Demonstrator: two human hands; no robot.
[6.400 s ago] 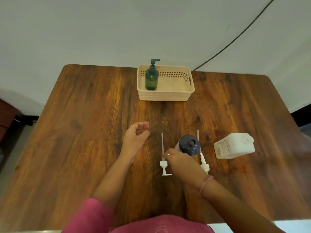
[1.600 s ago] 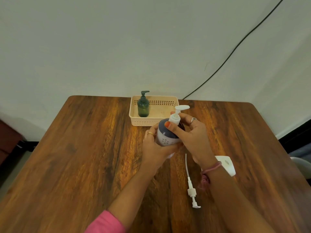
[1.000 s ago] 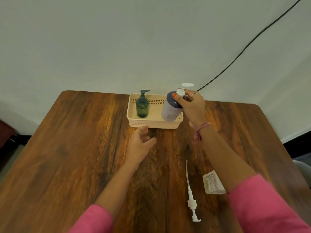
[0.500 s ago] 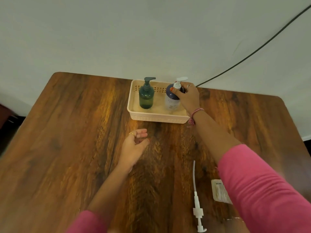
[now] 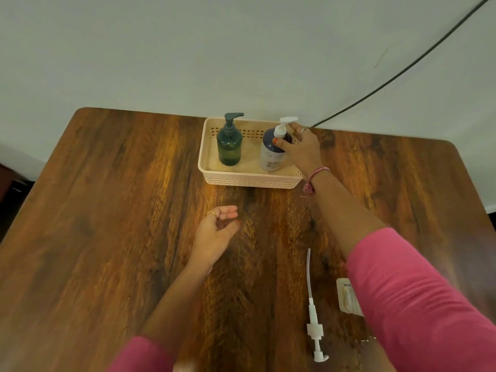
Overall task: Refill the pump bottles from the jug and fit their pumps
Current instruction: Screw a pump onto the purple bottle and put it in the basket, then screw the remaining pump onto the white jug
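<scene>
A cream basket [image 5: 249,181] stands at the table's far edge. Inside it on the left is a dark green pump bottle [image 5: 229,146] with its pump fitted. To its right, a dark blue and white bottle [image 5: 271,157] with a white pump stands on the basket floor. My right hand [image 5: 303,151] is around its shoulder and neck, thumb on the front. My left hand [image 5: 216,232] hovers over the table's middle, fingers loosely curled and holding nothing. A loose white pump [image 5: 312,318] with its long tube lies near me. The white jug [image 5: 347,296] is mostly hidden under my right sleeve.
The wooden table [image 5: 107,224] ends at a pale wall just behind the basket. A black cable [image 5: 402,73] runs down the wall to the table's back edge, right of the basket.
My right hand fitted the white pump on the blue bottle, carried it away from me and set it in the basket beside the green bottle. My left hand let go and stayed mid-table.
</scene>
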